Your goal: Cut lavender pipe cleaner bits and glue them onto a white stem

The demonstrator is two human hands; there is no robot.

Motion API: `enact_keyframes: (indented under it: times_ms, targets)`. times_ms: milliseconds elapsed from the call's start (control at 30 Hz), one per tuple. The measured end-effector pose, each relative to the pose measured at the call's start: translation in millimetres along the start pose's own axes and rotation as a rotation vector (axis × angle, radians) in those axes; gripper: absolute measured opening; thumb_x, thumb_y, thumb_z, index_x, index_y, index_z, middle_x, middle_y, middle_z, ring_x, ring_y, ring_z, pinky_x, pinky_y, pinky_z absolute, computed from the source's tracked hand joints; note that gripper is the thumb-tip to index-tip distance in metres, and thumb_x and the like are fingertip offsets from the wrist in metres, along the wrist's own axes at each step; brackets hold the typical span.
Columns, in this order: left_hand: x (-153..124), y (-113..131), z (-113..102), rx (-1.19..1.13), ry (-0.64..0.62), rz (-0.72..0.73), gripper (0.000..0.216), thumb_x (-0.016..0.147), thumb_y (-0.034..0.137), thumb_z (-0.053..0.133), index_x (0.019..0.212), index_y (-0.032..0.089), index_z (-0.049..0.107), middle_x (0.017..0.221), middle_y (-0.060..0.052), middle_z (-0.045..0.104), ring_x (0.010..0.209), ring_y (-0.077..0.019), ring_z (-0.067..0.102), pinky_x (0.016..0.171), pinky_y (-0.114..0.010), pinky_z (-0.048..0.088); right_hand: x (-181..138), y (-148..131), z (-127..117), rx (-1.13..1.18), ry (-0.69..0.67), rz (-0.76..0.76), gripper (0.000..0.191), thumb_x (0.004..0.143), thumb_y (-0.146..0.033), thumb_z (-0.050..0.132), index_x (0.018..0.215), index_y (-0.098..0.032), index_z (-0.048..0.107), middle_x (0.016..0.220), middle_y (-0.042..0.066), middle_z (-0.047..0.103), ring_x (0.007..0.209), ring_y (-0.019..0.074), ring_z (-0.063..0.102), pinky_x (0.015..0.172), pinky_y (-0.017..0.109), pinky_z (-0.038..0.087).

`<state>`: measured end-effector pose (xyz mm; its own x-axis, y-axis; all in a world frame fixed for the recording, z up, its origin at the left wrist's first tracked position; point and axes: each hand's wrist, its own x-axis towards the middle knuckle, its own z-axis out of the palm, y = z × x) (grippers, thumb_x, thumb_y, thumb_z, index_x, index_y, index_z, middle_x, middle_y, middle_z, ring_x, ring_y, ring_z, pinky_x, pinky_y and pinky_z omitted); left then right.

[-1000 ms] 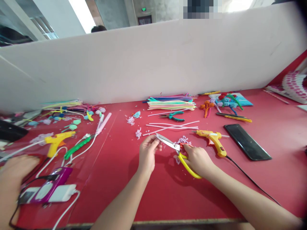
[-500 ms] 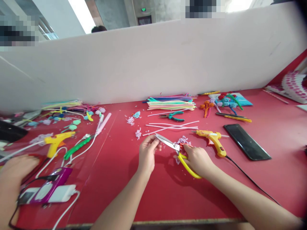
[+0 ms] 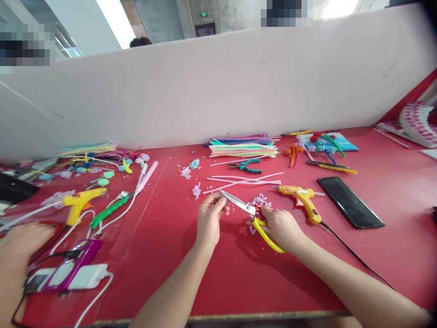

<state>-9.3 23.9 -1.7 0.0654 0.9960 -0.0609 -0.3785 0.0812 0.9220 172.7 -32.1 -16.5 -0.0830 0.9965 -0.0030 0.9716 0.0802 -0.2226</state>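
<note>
My right hand (image 3: pixel 283 227) grips a pair of scissors (image 3: pixel 239 202) with yellow and red handles, blades pointing left and nearly together. Their tip reaches the fingertips of my left hand (image 3: pixel 210 216), which are pinched together; whatever is between them is too small to make out. Short lilac pipe cleaner pieces (image 3: pixel 260 200) lie in a pile just behind the scissors. Several long pale pink pipe cleaners (image 3: pixel 246 181) are spread on the red table (image 3: pixel 164 273) beyond my hands. A small lilac heap of clippings (image 3: pixel 196 190) sits left of them.
Teal-handled pliers (image 3: pixel 251 166) and a bundle of pipe cleaners (image 3: pixel 242 149) lie farther back. To the right are a yellow glue gun (image 3: pixel 302 198) with a cord and a black phone (image 3: pixel 351 202). Another person's hand (image 3: pixel 30 237) rests at left beside a purple power strip (image 3: pixel 73 264).
Both hands and the scissors stay almost in place. The whole view has shifted very slightly.
</note>
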Motion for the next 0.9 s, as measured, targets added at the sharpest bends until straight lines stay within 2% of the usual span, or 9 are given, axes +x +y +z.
enact_keyframes:
  times_ms: [167, 267, 367, 500, 700, 900]
  targets:
    - [-1, -1, 1, 0.018, -0.025, -0.012, 0.01, 0.073, 0.023, 0.066, 0.078, 0.015, 0.061, 0.067, 0.002, 0.059, 0.055, -0.0058, 0.05, 0.052, -0.018, 0.041, 0, -1, -2, 0.021, 0.026, 0.054, 0.035, 0.084, -0.052, 0.041, 0.073, -0.02, 0.048, 0.057, 0.005, 0.061, 0.052, 0.019, 0.058, 0.048, 0.026, 0.018]
    - [-2, -3, 1, 0.048, -0.074, -0.057, 0.013, 0.074, 0.025, 0.065, 0.079, 0.015, 0.059, 0.069, 0.001, 0.06, 0.055, -0.0067, 0.052, 0.053, -0.018, 0.042, 2, -2, -6, 0.148, 0.066, 0.116, 0.034, 0.081, -0.053, 0.045, 0.075, -0.02, 0.048, 0.059, 0.005, 0.06, 0.053, 0.02, 0.058, 0.048, 0.025, 0.018]
    - [-4, -8, 3, 0.107, -0.163, -0.129, 0.015, 0.073, 0.027, 0.065, 0.081, 0.015, 0.06, 0.069, 0.0, 0.061, 0.055, -0.0087, 0.054, 0.051, -0.02, 0.043, 4, -3, -7, 0.329, 0.076, 0.13, 0.029, 0.08, -0.048, 0.048, 0.073, -0.02, 0.047, 0.061, 0.004, 0.059, 0.055, 0.0192, 0.056, 0.05, 0.025, 0.021]
    - [-9, -13, 7, 0.215, -0.327, -0.217, 0.015, 0.074, 0.028, 0.065, 0.077, 0.013, 0.062, 0.064, -0.001, 0.061, 0.052, -0.0106, 0.054, 0.05, -0.022, 0.043, 6, -4, -8, 0.507, 0.036, 0.07, 0.018, 0.082, -0.035, 0.045, 0.074, -0.02, 0.048, 0.064, 0.001, 0.059, 0.058, 0.0153, 0.055, 0.051, 0.023, 0.031]
    - [-16, -13, 14, 0.334, -0.489, -0.26, 0.017, 0.075, 0.03, 0.064, 0.071, 0.013, 0.063, 0.055, 0.001, 0.057, 0.049, -0.011, 0.052, 0.05, -0.023, 0.043, 5, -3, -9, 0.732, 0.0, 0.02, 0.012, 0.082, -0.028, 0.044, 0.076, -0.019, 0.049, 0.065, -0.001, 0.058, 0.06, 0.0122, 0.054, 0.055, 0.02, 0.04]
    - [-18, -12, 14, 0.413, -0.471, -0.229, 0.012, 0.072, 0.025, 0.066, 0.072, 0.014, 0.064, 0.056, 0.001, 0.058, 0.049, -0.0101, 0.051, 0.051, -0.022, 0.04, 6, -2, -3, 0.735, 0.015, 0.037, 0.01, 0.077, -0.025, 0.047, 0.069, -0.019, 0.046, 0.059, -0.003, 0.051, 0.055, 0.011, 0.048, 0.051, 0.02, 0.036]
